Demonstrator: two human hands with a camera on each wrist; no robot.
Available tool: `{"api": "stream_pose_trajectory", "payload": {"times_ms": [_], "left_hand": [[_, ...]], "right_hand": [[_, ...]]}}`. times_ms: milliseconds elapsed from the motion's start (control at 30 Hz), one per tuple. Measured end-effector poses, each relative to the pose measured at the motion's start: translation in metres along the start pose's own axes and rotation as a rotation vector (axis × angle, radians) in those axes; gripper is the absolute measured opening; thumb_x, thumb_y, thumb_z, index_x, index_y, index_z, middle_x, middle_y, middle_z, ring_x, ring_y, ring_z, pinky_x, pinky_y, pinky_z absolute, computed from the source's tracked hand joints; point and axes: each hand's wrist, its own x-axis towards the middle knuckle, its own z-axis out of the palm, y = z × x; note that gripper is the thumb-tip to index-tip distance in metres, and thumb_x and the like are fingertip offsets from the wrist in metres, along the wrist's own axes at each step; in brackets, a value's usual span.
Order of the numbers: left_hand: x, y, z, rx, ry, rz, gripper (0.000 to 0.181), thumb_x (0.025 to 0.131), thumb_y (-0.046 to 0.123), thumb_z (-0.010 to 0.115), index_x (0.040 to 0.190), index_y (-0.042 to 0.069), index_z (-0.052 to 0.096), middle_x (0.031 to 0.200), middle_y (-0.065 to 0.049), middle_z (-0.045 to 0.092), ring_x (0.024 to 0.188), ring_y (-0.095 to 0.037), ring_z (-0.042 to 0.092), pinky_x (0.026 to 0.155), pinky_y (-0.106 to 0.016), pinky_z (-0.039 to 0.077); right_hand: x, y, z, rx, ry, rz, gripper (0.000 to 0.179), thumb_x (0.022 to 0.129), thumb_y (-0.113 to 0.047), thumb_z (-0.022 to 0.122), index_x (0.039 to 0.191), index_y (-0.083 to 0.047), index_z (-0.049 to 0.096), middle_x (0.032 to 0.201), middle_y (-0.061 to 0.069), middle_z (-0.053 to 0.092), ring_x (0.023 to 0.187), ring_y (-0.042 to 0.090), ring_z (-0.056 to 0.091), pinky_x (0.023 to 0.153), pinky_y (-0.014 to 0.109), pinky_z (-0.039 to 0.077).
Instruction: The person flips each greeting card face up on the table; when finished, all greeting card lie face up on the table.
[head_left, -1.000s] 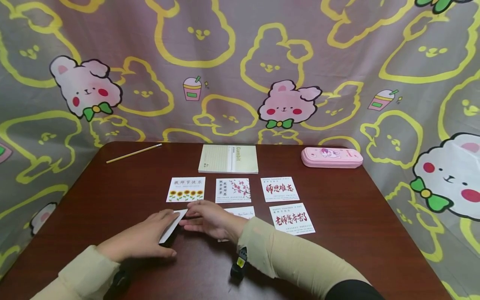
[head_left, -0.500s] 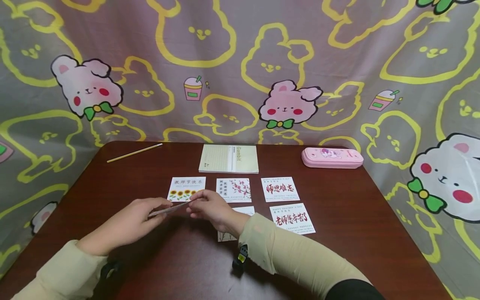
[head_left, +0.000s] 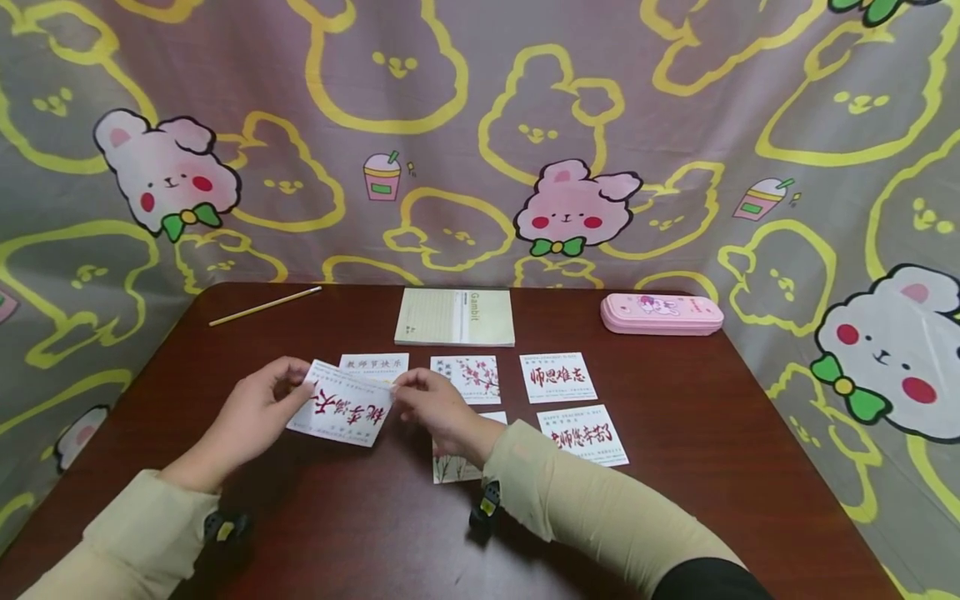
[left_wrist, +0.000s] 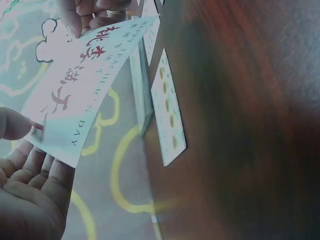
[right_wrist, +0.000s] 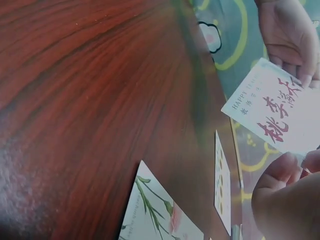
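A white greeting card (head_left: pixel 341 414) with red brush-style characters is held above the table, its print upside down in the head view. My left hand (head_left: pixel 251 417) pinches it at the left edge, thumb on the printed face. At the opposite side, the right hand (head_left: pixel 442 412) pinches a corner between thumb and fingers. Behind the held card lies a sunflower card (head_left: pixel 375 365), partly covered. Beside that is a blossom card (head_left: pixel 476 379). The right hand and wrist partly hide a flower-stem card (head_left: pixel 453 472), whose carnation-like flower shows in the right wrist view.
Two cards with red characters, an upper one (head_left: pixel 558 377) and a lower one (head_left: pixel 588 435), lie right of the right hand. Along the back are a pencil (head_left: pixel 266 306), a notebook (head_left: pixel 453 317) and a pink pencil case (head_left: pixel 662 315). A patterned curtain (head_left: pixel 450 100) hangs behind the table.
The card was tilted in my left hand, with the right fingers extended beside it. The right hand then took its edge. Now the card is raised and turned, showing its red print.
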Motion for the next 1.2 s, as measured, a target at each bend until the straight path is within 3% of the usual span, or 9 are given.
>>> {"api": "stream_pose_trajectory", "payload": {"times_ms": [67, 233, 333, 467, 533, 633, 800, 967, 1200], "left_hand": [[0.001, -0.005, 0.002, -0.121, -0.014, -0.046, 0.022, 0.099, 0.003, 0.065, 0.117, -0.008, 0.060, 0.099, -0.013, 0.068, 0.082, -0.018, 0.061, 0.068, -0.024, 0.049], [0.000, -0.019, 0.010, -0.657, -0.090, -0.185, 0.028, 0.103, 0.001, 0.059, 0.127, -0.009, 0.048, 0.103, -0.001, 0.070, 0.086, -0.013, 0.068, 0.075, -0.027, 0.058], [-0.002, -0.022, 0.018, -0.768, -0.135, -0.207, 0.023, 0.104, -0.002, 0.056, 0.124, -0.010, 0.049, 0.103, 0.002, 0.072, 0.090, -0.016, 0.070, 0.077, -0.029, 0.059], [-0.004, -0.020, 0.028, -0.673, -0.159, -0.197, 0.026, 0.104, -0.001, 0.054, 0.124, -0.018, 0.051, 0.107, -0.007, 0.073, 0.088, -0.016, 0.069, 0.077, -0.031, 0.059], [-0.004, -0.017, 0.031, -0.585, -0.143, -0.190, 0.027, 0.104, -0.001, 0.054, 0.124, -0.019, 0.052, 0.106, -0.013, 0.072, 0.085, -0.015, 0.068, 0.075, -0.032, 0.059], [-0.003, -0.015, 0.030, -0.370, -0.132, -0.143, 0.018, 0.103, 0.000, 0.058, 0.114, -0.013, 0.059, 0.097, -0.013, 0.070, 0.079, -0.016, 0.064, 0.070, -0.031, 0.058], [-0.002, -0.011, 0.024, -0.061, -0.210, 0.035, 0.006, 0.098, 0.003, 0.064, 0.102, 0.000, 0.068, 0.090, -0.003, 0.068, 0.079, -0.018, 0.058, 0.066, -0.031, 0.047], [0.000, -0.007, 0.022, 0.013, -0.292, 0.151, 0.007, 0.096, 0.002, 0.066, 0.101, 0.005, 0.070, 0.096, -0.002, 0.069, 0.087, -0.017, 0.058, 0.074, -0.033, 0.048], [0.000, -0.009, 0.022, 0.027, -0.269, 0.127, 0.010, 0.096, 0.002, 0.066, 0.104, 0.002, 0.072, 0.101, -0.006, 0.070, 0.091, -0.021, 0.059, 0.076, -0.038, 0.049]], "right_hand": [[0.001, -0.001, -0.001, 0.051, -0.010, 0.005, 0.005, 0.097, 0.004, 0.062, 0.098, 0.000, 0.061, 0.086, 0.004, 0.060, 0.078, 0.015, 0.059, 0.069, 0.023, 0.051], [0.003, -0.002, -0.001, 0.181, -0.034, 0.014, 0.013, 0.101, 0.006, 0.055, 0.094, -0.005, 0.058, 0.089, 0.006, 0.059, 0.081, 0.013, 0.063, 0.073, 0.022, 0.054], [0.004, -0.001, -0.002, 0.232, -0.042, 0.019, 0.016, 0.103, 0.005, 0.053, 0.093, -0.008, 0.057, 0.089, 0.006, 0.058, 0.082, 0.013, 0.063, 0.073, 0.022, 0.054], [0.005, 0.000, -0.005, 0.232, -0.051, 0.021, 0.015, 0.103, 0.005, 0.052, 0.094, -0.007, 0.056, 0.089, 0.006, 0.058, 0.082, 0.013, 0.063, 0.073, 0.022, 0.053], [0.005, 0.000, -0.007, 0.163, -0.050, 0.007, 0.011, 0.103, 0.003, 0.054, 0.096, -0.005, 0.057, 0.089, 0.005, 0.059, 0.082, 0.014, 0.063, 0.075, 0.024, 0.054], [0.007, -0.002, -0.012, -0.015, -0.025, -0.055, 0.003, 0.102, -0.003, 0.059, 0.103, -0.001, 0.060, 0.091, 0.005, 0.061, 0.085, 0.018, 0.065, 0.080, 0.033, 0.057], [0.009, -0.015, -0.020, -0.339, 0.036, -0.222, 0.026, 0.100, -0.015, 0.066, 0.121, 0.001, 0.064, 0.102, 0.006, 0.064, 0.094, 0.023, 0.063, 0.081, 0.038, 0.055], [0.009, -0.026, -0.020, -0.582, -0.025, -0.316, 0.027, 0.099, -0.015, 0.066, 0.123, -0.003, 0.071, 0.104, 0.004, 0.070, 0.093, 0.011, 0.060, 0.081, 0.026, 0.049], [0.006, -0.024, -0.019, -0.765, -0.106, -0.315, 0.015, 0.099, -0.010, 0.064, 0.108, -0.005, 0.075, 0.095, 0.001, 0.070, 0.084, 0.006, 0.056, 0.078, 0.024, 0.047]]}}
